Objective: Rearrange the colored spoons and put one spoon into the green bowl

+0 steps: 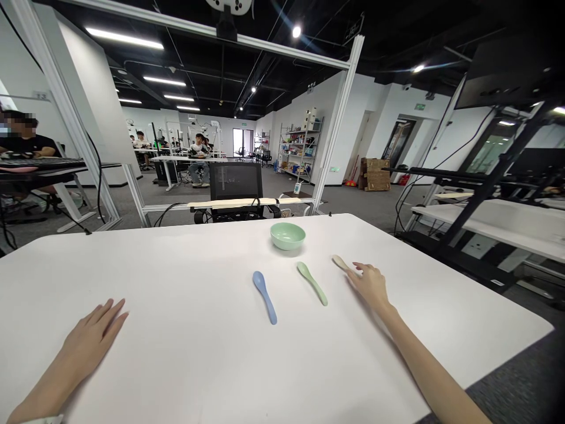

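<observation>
Observed at near left: left hand (93, 337), palm down on white table (198, 371), fingers extended and slightly parted, holding nothing. Farther, at centre: blue spoon (265, 297), lying untouched, head pointing far. Slightly farther and to the right: green spoon (312, 284), likewise untouched. Further right: right hand (371, 285), forearm stretched in from near right, palm downward, fingers bent over handle of cream spoon (339, 261); grip or mere contact, cannot tell. Judged in hand: taking hold of cream spoon. Judged needed next: firm thumb-and-finger closure on handle before lifting. Noted at far centre: green bowl (288, 237), upright, apart from all spoons.
</observation>
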Motion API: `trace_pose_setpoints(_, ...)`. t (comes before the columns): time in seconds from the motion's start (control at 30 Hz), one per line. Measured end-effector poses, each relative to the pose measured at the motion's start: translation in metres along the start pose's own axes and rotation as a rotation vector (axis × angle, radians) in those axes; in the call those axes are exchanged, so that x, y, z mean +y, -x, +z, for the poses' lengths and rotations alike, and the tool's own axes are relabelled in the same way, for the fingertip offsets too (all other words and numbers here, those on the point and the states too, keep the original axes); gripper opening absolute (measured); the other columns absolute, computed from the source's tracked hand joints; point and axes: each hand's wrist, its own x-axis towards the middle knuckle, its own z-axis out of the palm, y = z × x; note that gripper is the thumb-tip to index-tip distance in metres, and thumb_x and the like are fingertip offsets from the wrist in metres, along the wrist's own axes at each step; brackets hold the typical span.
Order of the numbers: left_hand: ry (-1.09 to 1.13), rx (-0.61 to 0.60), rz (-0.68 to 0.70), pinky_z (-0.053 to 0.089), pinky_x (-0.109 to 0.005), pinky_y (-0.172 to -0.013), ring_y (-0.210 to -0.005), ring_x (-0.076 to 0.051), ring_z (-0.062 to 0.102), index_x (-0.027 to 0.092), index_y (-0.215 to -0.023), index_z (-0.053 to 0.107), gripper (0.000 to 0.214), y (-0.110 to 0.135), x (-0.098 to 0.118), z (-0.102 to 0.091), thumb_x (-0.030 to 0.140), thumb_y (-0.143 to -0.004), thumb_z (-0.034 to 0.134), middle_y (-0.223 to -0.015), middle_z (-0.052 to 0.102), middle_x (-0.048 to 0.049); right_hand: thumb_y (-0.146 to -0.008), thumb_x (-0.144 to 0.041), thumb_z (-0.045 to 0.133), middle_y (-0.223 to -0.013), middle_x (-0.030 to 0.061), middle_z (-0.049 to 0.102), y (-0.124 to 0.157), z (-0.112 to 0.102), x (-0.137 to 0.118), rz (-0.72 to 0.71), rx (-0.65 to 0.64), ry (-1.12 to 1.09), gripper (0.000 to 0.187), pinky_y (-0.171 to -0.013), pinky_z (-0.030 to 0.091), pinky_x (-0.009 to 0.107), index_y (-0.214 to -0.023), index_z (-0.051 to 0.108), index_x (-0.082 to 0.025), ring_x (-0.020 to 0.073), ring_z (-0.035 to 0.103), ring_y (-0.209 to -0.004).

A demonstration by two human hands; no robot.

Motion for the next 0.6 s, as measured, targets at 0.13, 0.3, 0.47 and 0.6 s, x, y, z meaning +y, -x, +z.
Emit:
trace_pose_setpoints(0.13,0.067,-0.052,-0.044,0.037,-0.051,-0.124,-0.153,-0.039,0.046,0.008,-0.148,0.058,0.081,0.002,0.01,-0.01,0.056,-0.094,0.021,-0.161,0.053,-0.0204,-0.092,-0.058,0.047,-0.103,0.0177,0.076,0.014,-0.005,-0.035,-0.126,-0.042,-0.109,0.054,-0.084,0.048,0.041,-0.109,0.074,-0.014,0.0306,0.068,-0.092)
trace_pose_setpoints(0.3,0.294,0.015,0.006,0.042,-0.051,-0.121,-0.139,-0.037,0.059,0.012,-0.136,0.065,0.071,0.007,0.066,-0.038,0.058,-0.091,0.035,-0.146,0.067,-0.0202,-0.092,-0.058,0.057,-0.078,0.0063,0.07,0.047,-0.004,-0.091,-0.135,-0.328,-0.223,0.044,-0.065,0.041,0.032,-0.106,0.068,-0.017,0.0232,0.065,-0.07)
trace_pose_setpoints(0.47,0.653,-0.135,0.016,0.058,-0.042,-0.092,-0.099,-0.028,0.071,0.026,-0.106,0.074,0.055,0.022,0.183,-0.068,0.067,-0.086,0.044,-0.114,0.079,-0.0086,-0.09,-0.034,0.06,-0.072,0.0007,0.064,0.071,-0.004,-0.125,-0.135,-0.406,-0.288,0.015,-0.058,0.032,0.028,-0.097,0.064,-0.021,0.0182,0.057,-0.062)
trace_pose_setpoints(0.6,0.978,-0.454,0.021,0.053,-0.035,-0.067,-0.079,-0.024,0.067,0.022,-0.089,0.075,0.065,0.035,0.275,-0.068,0.081,-0.075,0.052,-0.085,0.075,-0.009,-0.09,-0.035,0.059,-0.062,-0.0056,0.052,0.097,-0.006,-0.158,-0.18,-0.394,-0.48,0.012,-0.056,0.03,0.027,-0.095,0.058,-0.023,0.0163,0.051,-0.058)
